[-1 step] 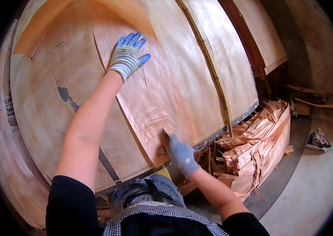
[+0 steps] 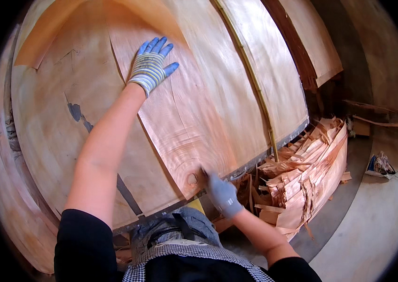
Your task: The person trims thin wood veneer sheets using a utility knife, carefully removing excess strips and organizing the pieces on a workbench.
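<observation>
A strip of reddish wood veneer [image 2: 180, 122] lies over wider pale veneer sheets [image 2: 90, 155]. My left hand [image 2: 154, 66], in a striped glove with blue fingers, presses flat on the strip's upper part, fingers spread. Near the front edge, my right hand [image 2: 223, 193] in a grey glove is closed around a slim dark tool [image 2: 203, 171], probably a knife; most of it is hidden in the fist. Its tip is over the strip, just right of an oval knot spot [image 2: 192, 178] with a light middle. A thin crack runs down the strip above it.
A bamboo pole [image 2: 250, 75] lies along the sheets at right. Torn veneer scraps [image 2: 307, 174] are heaped beyond the front right edge. A small bundle [image 2: 381, 165] sits on the floor farther right. Dark tape [image 2: 127, 195] marks the sheet left of the strip.
My right hand has shifted slightly down and right with the tool. The knot spot, brown inside before, now shows a lighter middle. My left hand stays nearly in place.
</observation>
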`<state>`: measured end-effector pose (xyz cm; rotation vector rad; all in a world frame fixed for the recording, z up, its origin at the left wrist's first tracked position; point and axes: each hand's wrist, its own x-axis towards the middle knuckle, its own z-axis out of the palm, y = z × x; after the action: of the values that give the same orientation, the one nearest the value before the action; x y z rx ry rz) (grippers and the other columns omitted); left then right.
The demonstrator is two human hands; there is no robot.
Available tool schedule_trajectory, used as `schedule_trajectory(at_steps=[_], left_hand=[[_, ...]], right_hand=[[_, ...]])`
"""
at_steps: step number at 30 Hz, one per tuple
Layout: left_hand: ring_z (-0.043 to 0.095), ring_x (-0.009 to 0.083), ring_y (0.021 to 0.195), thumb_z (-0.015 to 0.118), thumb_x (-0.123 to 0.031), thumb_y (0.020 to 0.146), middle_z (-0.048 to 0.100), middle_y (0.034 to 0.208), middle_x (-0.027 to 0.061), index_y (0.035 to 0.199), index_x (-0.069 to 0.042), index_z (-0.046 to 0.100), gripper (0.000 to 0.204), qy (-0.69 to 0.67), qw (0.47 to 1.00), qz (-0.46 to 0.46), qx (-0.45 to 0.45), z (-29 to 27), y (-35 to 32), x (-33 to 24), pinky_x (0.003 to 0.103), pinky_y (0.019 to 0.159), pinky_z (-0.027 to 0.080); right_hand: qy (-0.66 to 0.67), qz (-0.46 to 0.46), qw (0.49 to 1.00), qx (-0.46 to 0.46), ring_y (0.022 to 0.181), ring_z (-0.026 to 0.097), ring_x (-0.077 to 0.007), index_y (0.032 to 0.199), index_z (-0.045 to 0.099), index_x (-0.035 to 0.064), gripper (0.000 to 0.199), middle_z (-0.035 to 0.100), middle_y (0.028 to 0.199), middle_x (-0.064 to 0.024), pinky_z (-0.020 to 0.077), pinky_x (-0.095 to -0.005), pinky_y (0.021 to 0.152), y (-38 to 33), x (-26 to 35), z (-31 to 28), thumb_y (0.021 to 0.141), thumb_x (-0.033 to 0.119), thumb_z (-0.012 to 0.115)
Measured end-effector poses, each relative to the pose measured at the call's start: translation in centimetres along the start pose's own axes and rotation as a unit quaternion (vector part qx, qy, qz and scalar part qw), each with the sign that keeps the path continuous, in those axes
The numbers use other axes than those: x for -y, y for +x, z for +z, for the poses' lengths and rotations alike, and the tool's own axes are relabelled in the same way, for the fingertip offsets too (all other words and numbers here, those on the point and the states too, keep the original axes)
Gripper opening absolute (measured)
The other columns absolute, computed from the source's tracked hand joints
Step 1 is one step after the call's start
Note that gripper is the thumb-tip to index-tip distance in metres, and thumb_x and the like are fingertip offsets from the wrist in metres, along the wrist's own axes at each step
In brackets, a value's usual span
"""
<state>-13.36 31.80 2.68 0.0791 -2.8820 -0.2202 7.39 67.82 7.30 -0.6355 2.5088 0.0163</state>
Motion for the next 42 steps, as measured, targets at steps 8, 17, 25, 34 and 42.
schedule_trajectory(at_steps=[8, 17, 25, 34, 42], left_hand=[[0.03, 0.029, 0.135, 0.059, -0.055, 0.078, 0.034, 0.147, 0.0113, 0.136, -0.01, 0.045, 0.075, -0.032, 0.997, -0.017, 0.061, -0.3, -0.6, 0.6, 0.043, 0.112, 0.019], [0.033, 0.0331, 0.132, 0.072, -0.052, 0.065, 0.038, 0.142, 0.0153, 0.131, -0.009, 0.048, 0.083, -0.108, 0.993, 0.004, 0.05, -0.9, 0.4, 0.6, 0.044, 0.111, 0.024], [0.03, 0.0323, 0.134, 0.072, -0.052, 0.066, 0.036, 0.144, 0.0149, 0.133, -0.009, 0.046, 0.084, -0.079, 0.995, -0.011, 0.064, -0.8, 0.0, 0.9, 0.044, 0.111, 0.021], [0.027, 0.0295, 0.136, 0.068, -0.06, 0.066, 0.034, 0.145, 0.013, 0.138, -0.012, 0.04, 0.09, -0.03, 0.993, -0.011, 0.114, -1.0, 0.4, 0.8, 0.042, 0.113, 0.018], [0.045, 0.0288, 0.123, 0.059, -0.019, 0.079, 0.052, 0.13, 0.0109, 0.118, -0.011, 0.059, 0.04, -0.084, 0.984, -0.085, -0.129, -0.8, 10.4, 4.4, 0.047, 0.112, 0.02]], right_hand=[[0.073, -0.049, 0.99, -0.112, 0.054, 0.059, -0.0366, 0.102, 0.048, 0.0079, 0.018, 0.058, 0.064, -0.0187, 0.045, -0.0454, 0.044, -0.9, -5.7, -4.5, 0.088, 0.017, 0.056], [-0.021, -0.161, 0.974, -0.155, 0.073, 0.064, -0.0391, 0.096, 0.052, 0.005, 0.021, 0.065, 0.081, -0.0219, 0.0496, -0.05, 0.064, 28.7, 6.3, -15.5, 0.092, 0.024, 0.042], [0.047, 0.011, 0.997, -0.065, 0.064, 0.06, -0.0418, 0.097, 0.045, 0.0034, 0.022, 0.061, 0.07, -0.0224, 0.0472, -0.0506, 0.055, 8.9, -3.7, -6.3, 0.091, 0.024, 0.05], [0.146, 0.008, 0.983, -0.111, 0.079, 0.062, -0.0337, 0.105, 0.056, 0.0082, 0.021, 0.063, 0.09, -0.012, 0.0506, -0.0431, 0.063, -3.4, -4.4, -4.3, 0.084, 0.012, 0.054], [0.072, -0.04, 0.964, -0.253, 0.074, 0.062, -0.0263, 0.088, 0.054, 0.0107, 0.011, 0.061, 0.082, -0.0073, 0.0501, -0.0389, 0.059, 4.1, 1.1, -4.8, 0.084, 0.02, 0.058]])
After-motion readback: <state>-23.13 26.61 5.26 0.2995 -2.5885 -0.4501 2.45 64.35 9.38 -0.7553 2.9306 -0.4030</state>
